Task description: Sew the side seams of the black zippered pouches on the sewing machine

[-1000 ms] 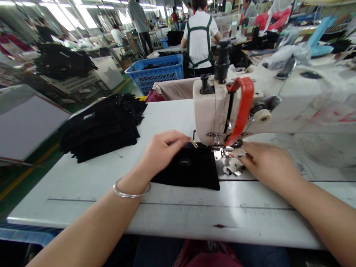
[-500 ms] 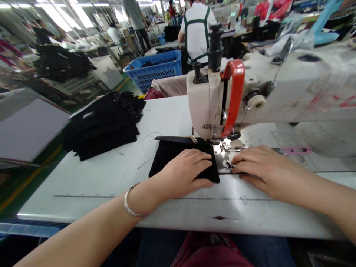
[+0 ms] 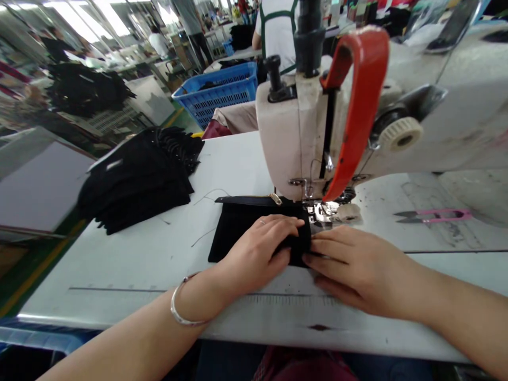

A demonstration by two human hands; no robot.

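Observation:
A black fabric pouch [image 3: 234, 227] with a zipper along its far edge lies flat on the sewing machine table. Its gold zipper pull [image 3: 275, 199] shows beside the machine head. My left hand [image 3: 262, 246] rests palm down on the pouch, fingers stretched toward its right side. At the pouch's right edge, my right hand [image 3: 357, 264] touches the fabric with extended fingertips, just in front of the presser foot [image 3: 317, 211]. The far right corner of the pouch reaches the foot; whether it lies under it I cannot tell.
The sewing machine [image 3: 281, 137], with a red lever guard [image 3: 363, 100], stands over the table. Pink-handled thread snips [image 3: 440, 215] lie to the right. A stack of black fabric pieces [image 3: 138, 180] sits at left. Beyond are a blue crate [image 3: 222, 90] and a person in white [image 3: 278, 37].
My right hand has moved left from beside the presser foot to the pouch's right edge. My left hand stays on the pouch, its thumb drawn in closer. The camera has moved nearer the machine.

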